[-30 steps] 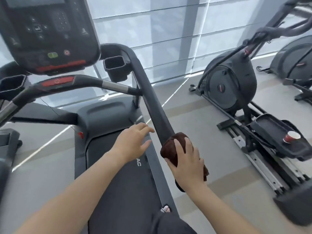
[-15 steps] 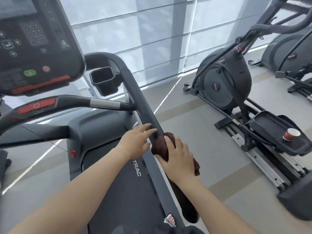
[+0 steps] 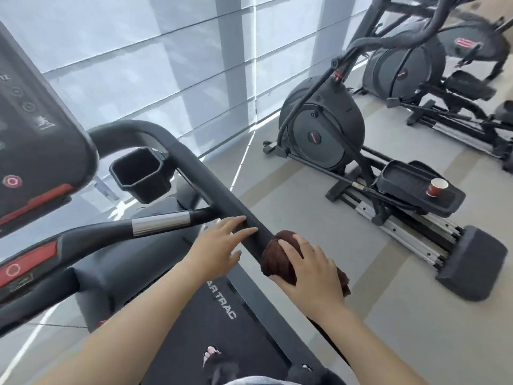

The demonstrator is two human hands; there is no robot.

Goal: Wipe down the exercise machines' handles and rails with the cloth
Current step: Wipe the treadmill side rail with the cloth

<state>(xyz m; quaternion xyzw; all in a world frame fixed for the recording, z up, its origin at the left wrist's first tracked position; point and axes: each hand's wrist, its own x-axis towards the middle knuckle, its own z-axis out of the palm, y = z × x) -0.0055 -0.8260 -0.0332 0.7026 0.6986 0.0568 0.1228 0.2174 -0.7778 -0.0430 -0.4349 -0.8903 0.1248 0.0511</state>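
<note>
I stand on a black treadmill whose right side rail (image 3: pixel 211 187) runs diagonally from the console down toward me. A dark brown cloth (image 3: pixel 277 257) is wrapped around that rail at mid-length. My right hand (image 3: pixel 311 270) grips the cloth, fingers curled over it and the rail. Just up the rail, my left hand (image 3: pixel 219 245) lies with straight fingers, the fingertips touching the bare rail. A front crossbar handle (image 3: pixel 161 222) with a silver sensor band joins the rail to the left of my left hand.
The treadmill console (image 3: pixel 36 151) and a black cup holder (image 3: pixel 140 173) sit upper left. An elliptical machine (image 3: pixel 322 129) stands to the right with a red paper cup (image 3: pixel 435 187) on its pedal. A second elliptical (image 3: pixel 410 62) stands behind. Window blinds fill the back.
My right hand has slid the cloth up the rail toward the console. My left hand has come to touch the rail just above the cloth. The view has turned to the right.
</note>
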